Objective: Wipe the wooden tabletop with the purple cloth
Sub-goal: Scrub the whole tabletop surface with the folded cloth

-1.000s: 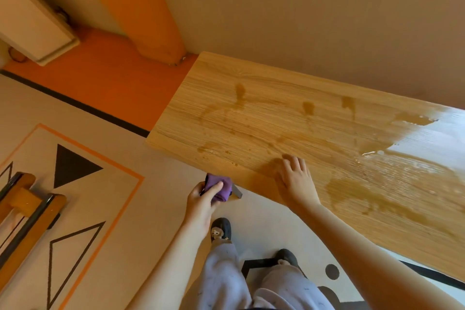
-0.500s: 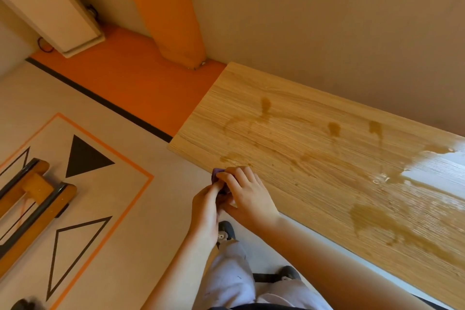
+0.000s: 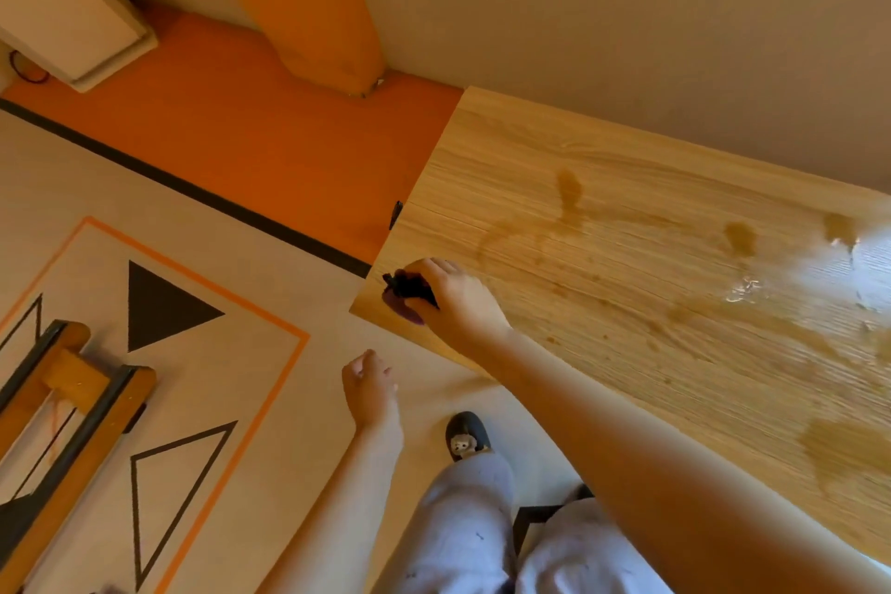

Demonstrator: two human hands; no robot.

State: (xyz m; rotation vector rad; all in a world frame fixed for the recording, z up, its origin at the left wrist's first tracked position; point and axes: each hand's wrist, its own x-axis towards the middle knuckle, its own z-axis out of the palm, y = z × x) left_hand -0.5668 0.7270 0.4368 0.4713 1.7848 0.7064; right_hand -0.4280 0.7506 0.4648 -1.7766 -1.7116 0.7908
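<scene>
The wooden tabletop (image 3: 627, 232) runs from the centre to the right edge and carries wet streaks and brown stains. My right hand (image 3: 455, 299) rests on its near left corner, closed around the bunched purple cloth (image 3: 407, 292), which pokes out to the left of my fingers and looks dark in shadow. My left hand (image 3: 369, 383) hangs off the table over the floor, below the corner, fingers loosely curled with nothing in them.
A beige wall (image 3: 627, 15) backs the table. An orange pillar (image 3: 308, 0) and orange floor strip sit left of it. A wooden frame (image 3: 58, 405) lies on the patterned floor at lower left. My legs and slippers (image 3: 465, 439) stand by the table's front edge.
The cloth has passed from my left hand to my right, which has moved it onto the table's near left corner. My left hand has dropped away, empty.
</scene>
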